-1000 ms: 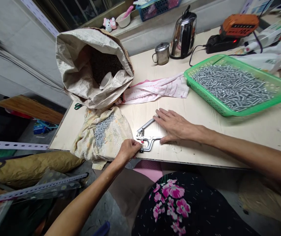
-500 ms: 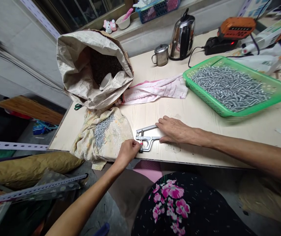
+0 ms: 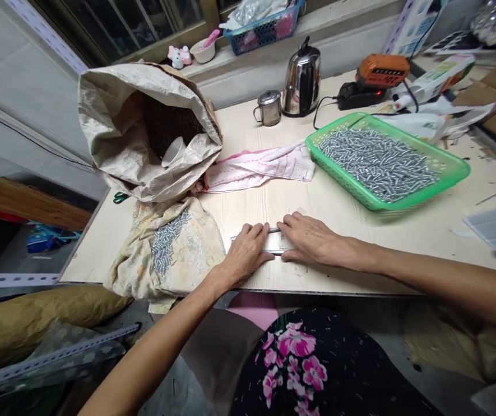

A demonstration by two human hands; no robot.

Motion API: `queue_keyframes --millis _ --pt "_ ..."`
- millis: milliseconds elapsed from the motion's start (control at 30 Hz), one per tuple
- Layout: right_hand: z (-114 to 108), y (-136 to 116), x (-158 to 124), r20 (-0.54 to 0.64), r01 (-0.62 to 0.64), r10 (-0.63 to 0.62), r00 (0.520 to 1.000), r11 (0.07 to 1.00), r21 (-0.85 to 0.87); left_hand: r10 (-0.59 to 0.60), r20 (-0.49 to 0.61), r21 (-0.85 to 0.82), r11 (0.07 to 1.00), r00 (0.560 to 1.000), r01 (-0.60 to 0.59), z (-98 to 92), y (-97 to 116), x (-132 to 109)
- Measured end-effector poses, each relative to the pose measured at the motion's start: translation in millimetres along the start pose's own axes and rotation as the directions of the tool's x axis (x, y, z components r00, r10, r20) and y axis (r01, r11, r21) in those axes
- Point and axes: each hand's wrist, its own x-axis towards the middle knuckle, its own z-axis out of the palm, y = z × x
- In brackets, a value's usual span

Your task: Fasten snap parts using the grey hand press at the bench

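Observation:
A pair of silver hand pliers (image 3: 276,252) lies on the table by its front edge. Wrapped over the head and the near part of the handles is my left hand (image 3: 247,249), hiding the jaws. My right hand (image 3: 311,238) grips the handle ends, thumb on the lower handle and fingers on the upper one. Left of the pliers, small shiny metal pins (image 3: 167,240) lie heaped on a patterned yellowish cloth (image 3: 200,237). Whether anything sits in the jaws cannot be seen.
A green basket (image 3: 373,202) full of metal pins stands at the right. A large open sack (image 3: 113,144) holds dark bits and a white cup (image 3: 173,151). Behind are a pink-white towel (image 3: 269,167), a lidded mug (image 3: 269,108), a kettle (image 3: 302,81) and an orange battery (image 3: 382,70).
My left hand has gone from pinching at the jaw end to wrapping over the pliers' head and handles. My right hand stays on the handles. The camera view has shifted slightly right.

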Motion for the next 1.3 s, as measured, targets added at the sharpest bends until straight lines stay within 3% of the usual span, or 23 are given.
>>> queue_keyframes --millis 167,367,467,567,700,833,900,967,1033,1100,1167,1233,1300 --pt "12 2 -2 -0.065 0.093 -0.093 0.994 0.996 0.001 -0.079 -0.005 -0.065 0.995 0.997 0.078 0.4 10 5" --pt "20 8 6 -0.068 0.094 -0.091 0.994 0.995 0.036 -0.17 -0.069 -0.065 0.984 0.983 0.166 10.3 13 6" --pt "14 22 11 -0.053 0.133 -0.128 0.99 0.986 0.104 -0.191 -0.177 -0.038 0.982 0.965 0.188 22.9 21 -4" --pt "9 41 18 -0.038 0.186 -0.182 0.983 0.971 0.147 -0.166 -0.304 -0.003 0.985 0.938 0.174 41.7 40 -22" --pt "10 59 34 -0.103 0.16 -0.152 0.983 0.985 0.069 -0.052 -0.28 -0.015 0.999 0.959 0.05 59.7 63 -41" --pt "5 48 54 -0.149 0.027 -0.031 0.988 0.999 -0.025 -0.035 -0.26 -0.093 0.996 0.965 0.011 61.3 65 -41" --pt "0 25 61 -0.167 0.068 -0.077 0.983 0.996 -0.061 -0.038 -0.274 -0.109 0.994 0.961 0.008 59.2 65 -39" --pt "-1 -6 64 -0.127 0.279 -0.285 0.95 0.958 -0.058 -0.012 -0.3 -0.112 0.993 0.954 -0.023 56.5 68 -42" --pt "3 -35 64 -0.044 0.516 -0.516 0.855 0.856 -0.022 0.079 -0.325 -0.1 0.988 0.942 -0.117 53.4 75 -52" --pt "11 -54 66 0.019 0.642 -0.642 0.767 0.767 -0.004 0.207 -0.364 -0.056 0.969 0.908 -0.243 49.0 78 -69" --pt "22 -63 70 0.031 0.691 -0.69 0.723 0.723 0.003 0.263 -0.446 0.034 0.96 0.855 -0.278 41.1 69 -89" --pt "32 -65 75 -0.012 0.704 -0.704 0.71 0.709 0.035 0.164 -0.558 0.132 0.985 0.814 -0.108 28.3 44 -110" --pt "36 -64 79 -0.101 0.703 -0.696 0.711 0.698 0.136 -0.079 -0.628 0.18 0.953 0.774 0.244 12.2 8 -129"
